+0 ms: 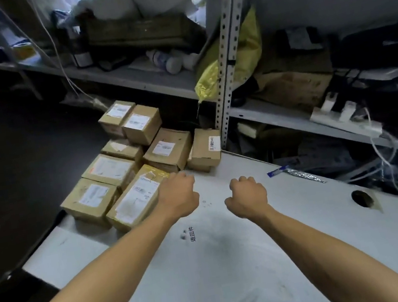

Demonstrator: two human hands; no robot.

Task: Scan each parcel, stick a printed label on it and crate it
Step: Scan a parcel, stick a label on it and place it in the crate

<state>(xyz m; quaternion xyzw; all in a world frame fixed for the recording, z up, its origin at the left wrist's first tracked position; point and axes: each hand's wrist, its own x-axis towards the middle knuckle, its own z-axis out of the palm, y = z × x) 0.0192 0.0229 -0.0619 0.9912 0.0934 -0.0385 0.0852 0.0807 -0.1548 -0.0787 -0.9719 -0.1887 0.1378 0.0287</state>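
Several brown cardboard parcels with white labels are piled at the far left corner of the white table (pixel 237 263). The nearest parcel (pixel 132 201) lies flat with a large label on top. My left hand (pixel 179 196) hovers at that parcel's right edge, fingers curled downward and holding nothing that I can see. My right hand (pixel 246 195) is over the bare table to the right, fingers curled into a loose fist, also holding nothing. A small box (pixel 205 147) stands on its side at the back of the pile. No scanner, label printer or crate is visible.
A metal shelving rack (pixel 223 49) runs behind the table, stuffed with a yellow bag (pixel 245 53), bottles, boxes, cables and a power strip (pixel 345 118). A blue-and-silver wrapper (pixel 293 173) lies near the table's far edge. Two round cable holes (pixel 362 198) sit at the right.
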